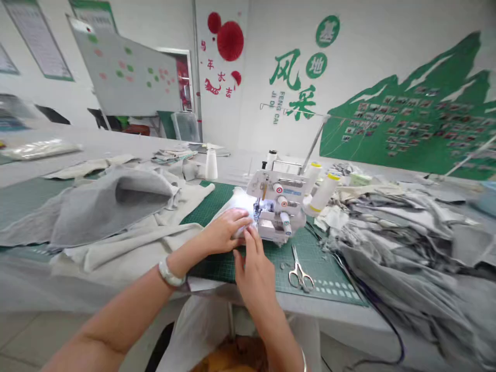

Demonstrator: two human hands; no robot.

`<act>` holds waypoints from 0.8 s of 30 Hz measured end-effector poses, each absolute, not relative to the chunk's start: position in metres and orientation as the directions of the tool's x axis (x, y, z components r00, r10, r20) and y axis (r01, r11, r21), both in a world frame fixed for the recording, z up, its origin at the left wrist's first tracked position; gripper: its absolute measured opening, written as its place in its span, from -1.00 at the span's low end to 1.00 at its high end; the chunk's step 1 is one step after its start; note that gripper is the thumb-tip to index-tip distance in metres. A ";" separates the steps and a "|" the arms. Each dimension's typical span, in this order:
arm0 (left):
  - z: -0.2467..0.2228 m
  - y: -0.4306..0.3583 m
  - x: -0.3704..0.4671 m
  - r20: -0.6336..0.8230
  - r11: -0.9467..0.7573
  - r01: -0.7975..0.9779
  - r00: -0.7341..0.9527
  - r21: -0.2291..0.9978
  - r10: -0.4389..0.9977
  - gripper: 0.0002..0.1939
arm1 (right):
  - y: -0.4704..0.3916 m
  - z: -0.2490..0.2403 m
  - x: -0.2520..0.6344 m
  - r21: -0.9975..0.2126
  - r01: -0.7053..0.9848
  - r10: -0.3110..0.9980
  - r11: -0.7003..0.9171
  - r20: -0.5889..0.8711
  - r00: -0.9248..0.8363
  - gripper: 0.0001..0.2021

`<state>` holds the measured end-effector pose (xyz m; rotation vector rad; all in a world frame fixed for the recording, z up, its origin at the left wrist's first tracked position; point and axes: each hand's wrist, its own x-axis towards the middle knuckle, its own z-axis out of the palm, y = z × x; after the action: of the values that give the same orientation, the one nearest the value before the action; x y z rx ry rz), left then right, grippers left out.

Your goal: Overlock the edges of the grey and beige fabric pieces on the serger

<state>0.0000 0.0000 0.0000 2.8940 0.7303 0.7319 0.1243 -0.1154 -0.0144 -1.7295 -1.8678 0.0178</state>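
Observation:
A white overlock sewing machine (296, 202) stands in front of me, its lamp lighting the needle area. Pale fabric (237, 198) lies at its left side, by the presser foot. My left hand (225, 231), with a bangle on the wrist, rests on this fabric, fingers curled and pressing it close to the needle. My right hand (256, 271) is just nearer to me, its fingertips together at the fabric's near edge beside the left fingers. Part of the fabric is hidden under both hands. Small scissors (297, 269) lie to the right of my right hand.
A green cutting mat (217, 199) lies under the machine. Grey and cream cloth pieces (127, 206) cover the left side. A large heap of grey fabric (403, 243) spreads at the right, with a dark cord by it. Thread cones (324, 195) stand behind the machine.

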 end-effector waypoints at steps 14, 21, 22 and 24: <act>0.001 -0.006 -0.008 0.476 -0.890 0.418 0.754 0.183 0.452 -0.61 | -0.118 -0.006 0.117 -0.320 0.943 0.941 0.089 0.337 0.026 -0.49; 0.003 -0.004 -0.006 0.462 -0.877 0.450 0.750 0.168 0.474 -0.63 | -0.115 -0.006 0.117 -0.297 0.952 0.943 0.075 0.332 0.029 -0.48; 0.002 -0.003 -0.005 0.464 -0.879 0.449 0.751 0.163 0.470 -0.63 | -0.115 -0.006 0.117 -0.299 0.952 0.944 0.072 0.329 0.032 -0.48; 0.002 -0.003 -0.005 0.470 -0.883 0.446 0.754 0.146 0.459 -0.62 | -0.115 -0.005 0.117 -0.306 0.950 0.946 0.069 0.323 0.036 -0.46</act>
<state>-0.0050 -0.0030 0.0017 2.9186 0.7532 0.7930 0.1167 -0.1146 -0.0053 -1.8790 -1.9116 -0.0114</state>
